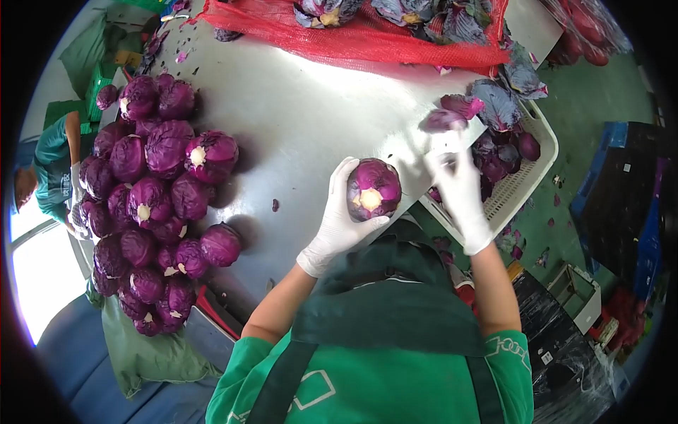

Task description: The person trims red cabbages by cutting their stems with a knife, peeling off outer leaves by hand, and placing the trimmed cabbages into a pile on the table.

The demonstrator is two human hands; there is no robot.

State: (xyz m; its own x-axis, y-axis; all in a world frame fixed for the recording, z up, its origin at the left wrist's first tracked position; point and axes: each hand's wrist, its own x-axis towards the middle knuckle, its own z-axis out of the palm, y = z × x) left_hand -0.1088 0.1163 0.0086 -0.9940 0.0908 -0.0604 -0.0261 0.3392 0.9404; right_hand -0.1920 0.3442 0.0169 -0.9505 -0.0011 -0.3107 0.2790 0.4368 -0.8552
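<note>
On the metal table: a broad pale surface, shining brightest towards its far side, with a small dark scrap lying alone near the middle

Purple cabbage: at the near edge of the table, in front of the person, its pale cut stem end turned up towards the camera; whether it also rests on the metal cannot be told

Left hand: white-gloved, clamped on the purple cabbage, fingers round its far left side and thumb along its near side

Right hand: white-gloved and blurred, apart from the cabbage, over the table's right end; a smeared purple leaf shows just beyond the fingers, and whether they are closed on it cannot be told

White crate: just beside the right hand, with perforated walls, holding loose dark purple leaves

Heap of cabbages: along the table's left side, glossy purple heads piled together, several showing pale stem ends

Red mesh bag: across the far side, with dull bluish cabbages on it

Co-worker: beyond the heap, in a green top, wearing white gloves

Green floor: at right, strewn with purple scraps
</note>
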